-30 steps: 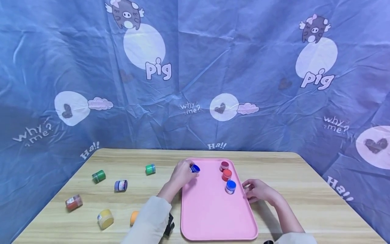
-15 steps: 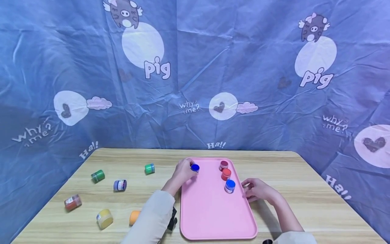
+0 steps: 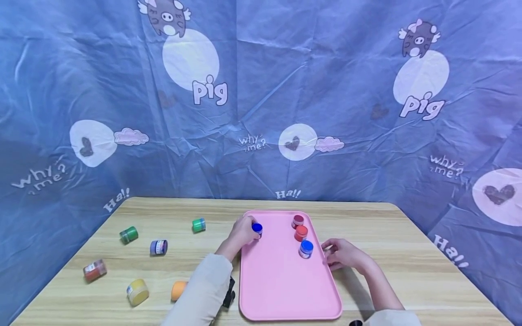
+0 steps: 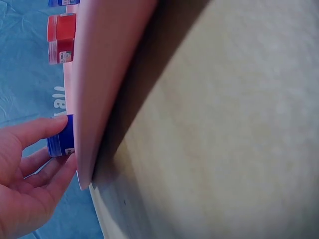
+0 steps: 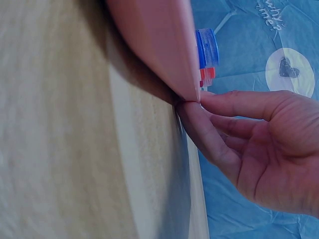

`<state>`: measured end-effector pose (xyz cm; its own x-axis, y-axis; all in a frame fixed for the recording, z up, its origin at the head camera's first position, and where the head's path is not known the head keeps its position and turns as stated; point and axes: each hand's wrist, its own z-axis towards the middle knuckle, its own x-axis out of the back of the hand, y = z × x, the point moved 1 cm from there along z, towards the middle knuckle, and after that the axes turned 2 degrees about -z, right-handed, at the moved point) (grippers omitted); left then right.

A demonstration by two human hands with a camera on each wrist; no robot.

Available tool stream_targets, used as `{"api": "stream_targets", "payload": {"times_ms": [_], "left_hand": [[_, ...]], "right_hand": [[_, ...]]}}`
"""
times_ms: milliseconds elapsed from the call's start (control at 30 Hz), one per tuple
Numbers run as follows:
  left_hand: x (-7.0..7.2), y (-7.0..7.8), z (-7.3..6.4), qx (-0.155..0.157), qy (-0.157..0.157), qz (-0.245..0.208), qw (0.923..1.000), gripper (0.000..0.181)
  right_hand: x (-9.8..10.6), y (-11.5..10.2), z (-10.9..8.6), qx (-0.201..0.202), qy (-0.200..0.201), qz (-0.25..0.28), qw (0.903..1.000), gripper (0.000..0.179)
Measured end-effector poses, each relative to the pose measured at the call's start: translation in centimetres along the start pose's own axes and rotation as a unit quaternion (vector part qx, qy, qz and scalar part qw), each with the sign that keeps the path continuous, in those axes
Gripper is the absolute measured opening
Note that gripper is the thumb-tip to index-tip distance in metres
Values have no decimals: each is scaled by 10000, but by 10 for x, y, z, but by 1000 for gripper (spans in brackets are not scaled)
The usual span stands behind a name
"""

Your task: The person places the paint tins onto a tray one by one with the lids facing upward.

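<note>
My left hand (image 3: 243,233) grips a small dark blue paint jar (image 3: 257,228) at the far left corner of the pink tray (image 3: 289,290). In the left wrist view, thumb and fingers lie around the dark blue jar (image 4: 63,138), its base at the tray's surface. On the tray's right side stand a dark red jar (image 3: 297,221), a red jar (image 3: 301,232) and a brighter blue jar (image 3: 306,249) in a row. My right hand (image 3: 343,253) holds the tray's right rim; the right wrist view shows the thumb above the edge and a finger (image 5: 204,130) below it.
Left of the tray, on the wooden table (image 3: 408,271), several jars lie scattered: two green (image 3: 198,225), a purple one (image 3: 158,247), a reddish one (image 3: 95,270), a yellow one (image 3: 137,292) and an orange one (image 3: 178,290) partly behind the left sleeve. A blue printed cloth (image 3: 261,90) hangs behind.
My left hand has shifted the dark blue jar slightly nearer and left on the tray, and the jar looks more upright. The right hand keeps its hold on the rim.
</note>
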<state>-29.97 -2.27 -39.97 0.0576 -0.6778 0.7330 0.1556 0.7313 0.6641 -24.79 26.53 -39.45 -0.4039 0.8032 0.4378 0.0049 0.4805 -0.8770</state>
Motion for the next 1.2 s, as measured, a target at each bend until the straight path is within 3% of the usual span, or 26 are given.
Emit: {"api": "stream_targets", "payload": {"times_ms": [333, 567, 900, 1067, 1200], "left_hand": [[2, -2, -1, -106, -80, 19, 9999, 30], [9, -2, -5, -16, -308, -303, 9991, 46], [42, 14, -23, 96, -703, -787, 9944, 43], [62, 18, -37, -19, -716, -817, 9941, 39], [76, 16, -51, -323, -676, -567, 9956, 37]], "right_hand": [[-2, 0, 1, -11, 30, 50, 10000, 37], [-3, 0, 2, 3, 17, 21, 10000, 36], [-2, -2, 2, 6, 32, -50, 10000, 37], [0, -2, 0, 40, 14, -42, 10000, 39], [0, -1, -1, 73, -22, 32, 10000, 38]]}}
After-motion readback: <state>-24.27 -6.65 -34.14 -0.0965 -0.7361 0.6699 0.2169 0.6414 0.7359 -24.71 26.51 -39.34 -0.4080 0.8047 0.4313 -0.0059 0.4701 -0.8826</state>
